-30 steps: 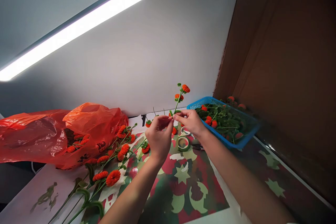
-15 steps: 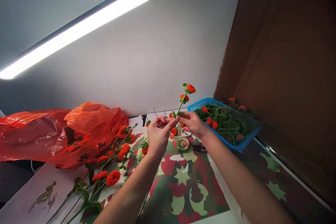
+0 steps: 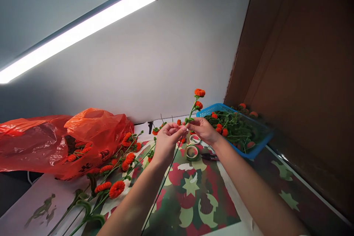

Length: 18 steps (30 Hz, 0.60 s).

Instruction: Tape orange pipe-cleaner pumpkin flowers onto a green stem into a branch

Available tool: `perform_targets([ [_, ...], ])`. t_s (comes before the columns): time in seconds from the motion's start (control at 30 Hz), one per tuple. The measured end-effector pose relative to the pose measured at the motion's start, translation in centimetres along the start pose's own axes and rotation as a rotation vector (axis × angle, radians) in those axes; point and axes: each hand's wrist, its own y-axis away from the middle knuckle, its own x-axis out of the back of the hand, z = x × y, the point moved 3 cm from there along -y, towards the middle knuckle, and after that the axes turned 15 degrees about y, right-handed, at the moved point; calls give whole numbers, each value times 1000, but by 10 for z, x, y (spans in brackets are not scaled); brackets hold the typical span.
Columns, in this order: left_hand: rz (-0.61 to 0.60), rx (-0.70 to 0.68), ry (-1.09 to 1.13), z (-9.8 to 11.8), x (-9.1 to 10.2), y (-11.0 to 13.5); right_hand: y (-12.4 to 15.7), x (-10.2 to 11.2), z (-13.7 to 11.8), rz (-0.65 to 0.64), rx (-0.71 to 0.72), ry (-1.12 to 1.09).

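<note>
Tabletop (image 3: 190,188) in camouflage print, pale wall (image 3: 177,51), lit lamp (image 3: 83,31), left hand (image 3: 167,143) and right hand (image 3: 205,131) pinching orange-flowered stem (image 3: 193,108)

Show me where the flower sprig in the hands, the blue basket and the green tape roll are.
Flower sprig (image 3: 198,105): head view, on its lower orange bloom.
Blue basket (image 3: 207,110): head view, on its perforated wall.
Green tape roll (image 3: 192,158): head view, on its near outer side.

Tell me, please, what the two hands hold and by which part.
Left hand and right hand pinch a flower stem below its two orange blooms.
</note>
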Motion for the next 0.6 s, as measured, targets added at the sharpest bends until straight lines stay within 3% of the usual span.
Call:
perform_targets([
  [0.13, -68, 46, -185, -2, 0, 0, 0, 2, -4, 21, -5, 12],
  [0.33, -212, -164, -627, 2, -6, 5, 1, 1, -7, 12, -14, 39],
  [0.6, -249, -390, -973, 9, -10, 8, 2, -2, -17, -9, 56, 119],
])
